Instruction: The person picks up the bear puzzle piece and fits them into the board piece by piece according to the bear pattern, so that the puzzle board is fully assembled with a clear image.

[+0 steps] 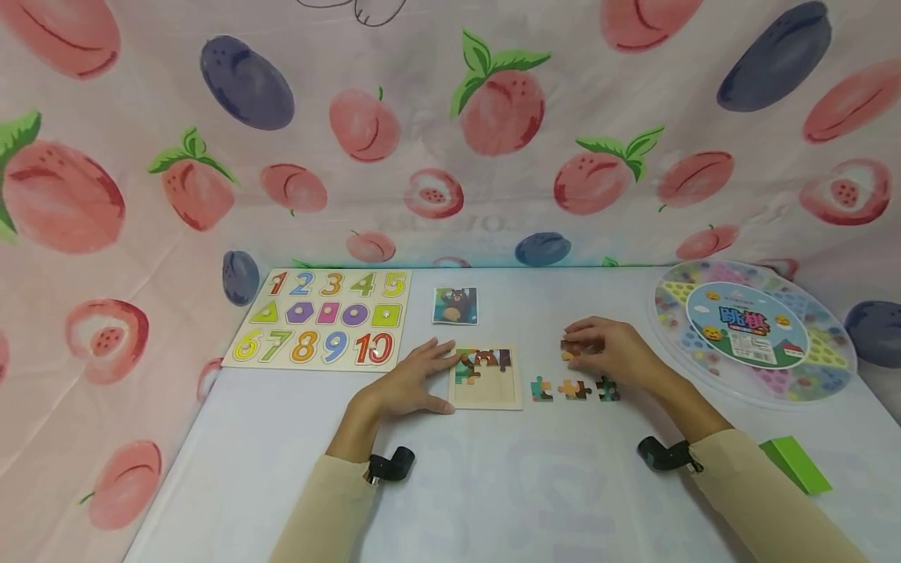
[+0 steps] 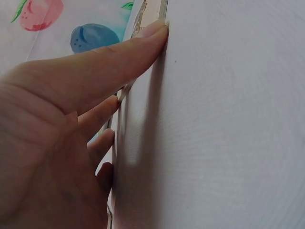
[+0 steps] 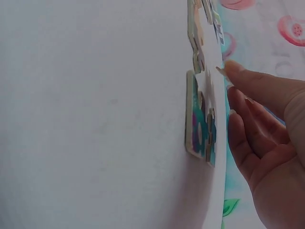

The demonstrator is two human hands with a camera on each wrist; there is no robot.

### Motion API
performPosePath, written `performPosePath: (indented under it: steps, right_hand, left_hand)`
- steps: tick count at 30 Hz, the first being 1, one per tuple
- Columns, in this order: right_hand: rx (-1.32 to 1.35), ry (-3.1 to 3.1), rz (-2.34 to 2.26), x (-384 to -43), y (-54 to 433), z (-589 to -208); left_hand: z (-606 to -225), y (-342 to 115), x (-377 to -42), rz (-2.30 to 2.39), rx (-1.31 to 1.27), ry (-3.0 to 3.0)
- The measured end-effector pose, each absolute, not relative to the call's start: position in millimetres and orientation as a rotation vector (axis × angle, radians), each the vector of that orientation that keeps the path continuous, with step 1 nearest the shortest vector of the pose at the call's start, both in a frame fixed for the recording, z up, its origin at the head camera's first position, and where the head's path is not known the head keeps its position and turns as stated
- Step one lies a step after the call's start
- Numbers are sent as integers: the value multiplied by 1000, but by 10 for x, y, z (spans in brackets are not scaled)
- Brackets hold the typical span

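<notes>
A square wooden puzzle tray (image 1: 496, 395) holds bear-picture pieces along its top and left. My left hand (image 1: 411, 383) steadies it from the left, fingers spread, with the index fingertip at the upper left and the thumb (image 2: 147, 36) against the near edge. Past the tray, my right hand (image 1: 612, 352) reaches around a brown puzzle piece (image 1: 567, 351), thumb and fingers bent and slightly apart. In the right wrist view no piece shows between its fingertips. Loose in front lie a teal piece (image 1: 541, 389), an orange-brown piece (image 1: 573, 389) and a dark green piece (image 1: 607, 389).
Behind the tray lies a bear picture card (image 1: 455, 306). A number-and-shape board (image 1: 320, 317) is at the back left. A round marble game board (image 1: 756, 332) occupies the back right, and a green block (image 1: 797, 465) sits nearer on the right. Fruit-print cloth (image 1: 422, 133) hangs behind.
</notes>
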State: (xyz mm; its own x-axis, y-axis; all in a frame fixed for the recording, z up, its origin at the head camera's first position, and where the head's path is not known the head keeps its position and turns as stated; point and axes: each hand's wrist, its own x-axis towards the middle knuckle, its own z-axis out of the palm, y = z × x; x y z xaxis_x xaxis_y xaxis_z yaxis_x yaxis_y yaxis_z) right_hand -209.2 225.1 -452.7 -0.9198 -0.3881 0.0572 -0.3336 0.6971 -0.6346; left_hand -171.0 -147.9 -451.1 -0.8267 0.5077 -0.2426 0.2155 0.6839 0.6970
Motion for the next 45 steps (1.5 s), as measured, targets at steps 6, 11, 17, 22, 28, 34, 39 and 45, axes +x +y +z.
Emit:
performPosePath:
  steps: [6,11,17,22,28,34,39,45]
  right_hand:
    - [-621,2809,-1098,-2096,2212,-4515]
    - [-666,2781,-1142,-2075,2126,-4507]
    - [-699,2707,-1183,-2007,1989,-4477]
    - [-758,2680,-1217,-1972,1869,-4436]
    - [-763,2647,-1221,-1957,1722,-4407]
    - [-804,2558,-1279,-1946,1540,-4406]
    - [-851,2510,-1275,-1949,1407,-4414]
    - [-874,2474,-1261,-1957,1275,-4442]
  left_hand:
    - [-4512,-1477,-1707,952,556,2474]
    - [-4507,-1473,-1709,947,561,2478]
    - [-4500,-1469,-1706,956,558,2468]
    - [-4498,-1466,-1707,946,564,2473]
    - [-4497,-1470,-1705,937,562,2475]
    - [-4508,-1476,-1711,922,568,2483]
    - [-4504,-1476,-1719,907,574,2486]
    - [-4484,-1479,-1715,902,572,2488]
